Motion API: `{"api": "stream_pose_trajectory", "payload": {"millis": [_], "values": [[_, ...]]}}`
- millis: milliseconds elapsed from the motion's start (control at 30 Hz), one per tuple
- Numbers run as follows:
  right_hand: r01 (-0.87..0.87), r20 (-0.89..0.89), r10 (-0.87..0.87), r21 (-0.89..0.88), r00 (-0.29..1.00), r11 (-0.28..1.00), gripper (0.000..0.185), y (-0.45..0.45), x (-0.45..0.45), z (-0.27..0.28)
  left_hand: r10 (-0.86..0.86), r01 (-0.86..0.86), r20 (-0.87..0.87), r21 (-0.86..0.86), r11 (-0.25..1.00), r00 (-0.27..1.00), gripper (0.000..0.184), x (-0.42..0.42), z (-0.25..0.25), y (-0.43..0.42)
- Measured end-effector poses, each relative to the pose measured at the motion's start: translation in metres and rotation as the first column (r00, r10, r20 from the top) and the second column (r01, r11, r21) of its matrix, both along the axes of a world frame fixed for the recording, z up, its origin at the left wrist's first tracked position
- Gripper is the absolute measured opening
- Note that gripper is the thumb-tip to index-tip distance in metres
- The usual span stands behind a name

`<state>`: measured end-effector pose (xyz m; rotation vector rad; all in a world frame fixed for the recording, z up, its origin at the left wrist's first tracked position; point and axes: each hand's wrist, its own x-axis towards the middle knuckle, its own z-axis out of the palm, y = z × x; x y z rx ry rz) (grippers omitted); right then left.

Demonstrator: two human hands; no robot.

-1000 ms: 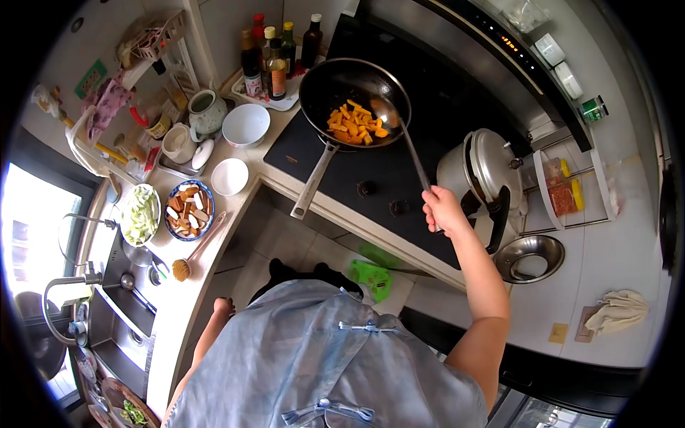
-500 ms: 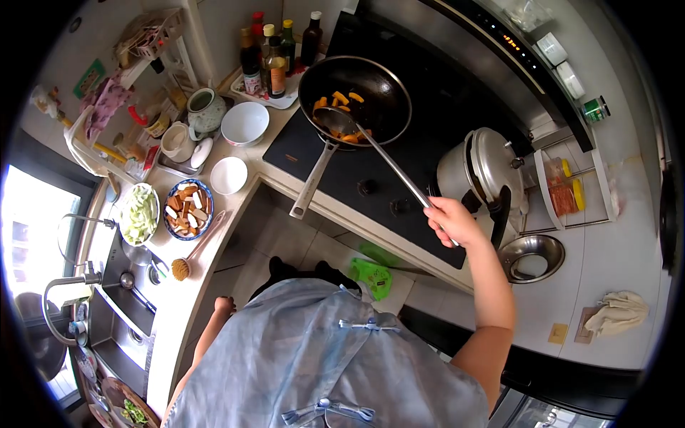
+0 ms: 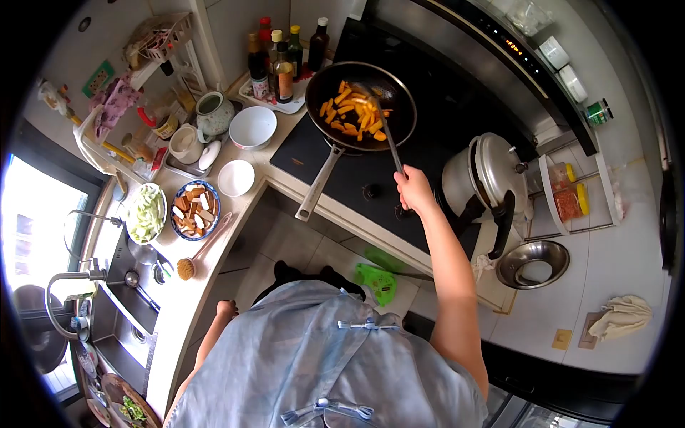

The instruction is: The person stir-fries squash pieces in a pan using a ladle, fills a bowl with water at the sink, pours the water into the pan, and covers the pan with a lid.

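My right hand (image 3: pixel 415 190) is closed round the handle of a metal wok spatula (image 3: pixel 392 145). The spatula's head is among orange strips of food (image 3: pixel 347 107) and is hard to make out. These strips lie in a dark wok (image 3: pixel 399 114) on the black cooktop (image 3: pixel 300 151), with the wok's long metal handle (image 3: pixel 318 183) pointing down toward me. Low by my side, close to the counter's edge, hangs my left hand (image 3: pixel 227 308). Its fingers look curled in, with nothing visible in them, and it does not touch the wok.
A pressure cooker (image 3: pixel 464 175) stands right of the wok. Bottles (image 3: pixel 283 78) stand behind left. On the left counter are white bowls (image 3: pixel 253 128), a plate of pale green slices (image 3: pixel 147 214), a bowl of brown and white pieces (image 3: pixel 195 209) and a brush (image 3: pixel 187 267) beside the sink (image 3: pixel 121 321).
My right hand has moved left and upward with the spatula. The orange strips, bunched near the spatula before, now spread wider in the wok. The view has shifted slightly.
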<state>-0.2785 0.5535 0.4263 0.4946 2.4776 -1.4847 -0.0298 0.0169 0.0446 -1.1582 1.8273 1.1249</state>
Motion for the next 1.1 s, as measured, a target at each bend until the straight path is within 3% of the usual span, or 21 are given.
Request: {"api": "stream_pose_trajectory", "payload": {"millis": [133,200,267,367,567,633,833,967,1100], "values": [[-0.102,0.074,0.119,-0.204,0.99,0.974,0.015,0.007,0.033,0.027,0.091,-0.092,0.024,0.029,0.995,0.996,0.024,0.003,-0.003,0.001],[-0.052,0.15,0.1,-0.295,0.984,0.954,0.015,0.008,0.046,0.036,0.17,-0.173,0.054,0.059,0.983,0.984,0.022,0.002,-0.008,-0.001],[0.008,0.208,0.07,-0.355,0.976,0.935,0.015,0.012,0.053,0.036,0.134,-0.136,0.042,0.05,0.989,0.99,0.022,0.0,-0.01,-0.002],[0.035,0.19,0.032,-0.337,0.981,0.941,0.012,0.023,0.053,0.02,0.047,-0.048,0.018,0.035,0.998,0.999,0.021,-0.003,-0.009,0.0],[0.154,-0.051,-0.168,-0.216,0.984,0.964,0.011,0.023,0.053,0.005,-0.011,0.011,0.0,0.031,0.999,1.0,0.02,-0.007,-0.007,0.002],[0.232,-0.03,-0.24,-0.172,0.97,0.957,0.01,0.014,0.047,-0.004,-0.026,0.026,-0.003,0.03,0.999,1.0,0.02,-0.008,-0.008,0.002],[0.176,0.069,-0.161,-0.428,0.984,0.887,0.013,0.013,0.05,-0.008,-0.034,0.034,-0.003,0.031,0.999,0.999,0.018,-0.006,-0.007,-0.001],[0.196,-0.068,-0.218,-0.244,0.974,0.95,0.014,0.001,0.028,-0.014,-0.033,0.033,-0.003,0.036,0.999,0.999,0.018,-0.003,-0.009,-0.002],[0.316,-0.018,-0.343,-0.346,0.939,0.883,0.016,-0.01,-0.01,-0.017,-0.029,0.029,-0.004,0.044,0.999,1.0,0.017,-0.001,-0.01,-0.001]]}}
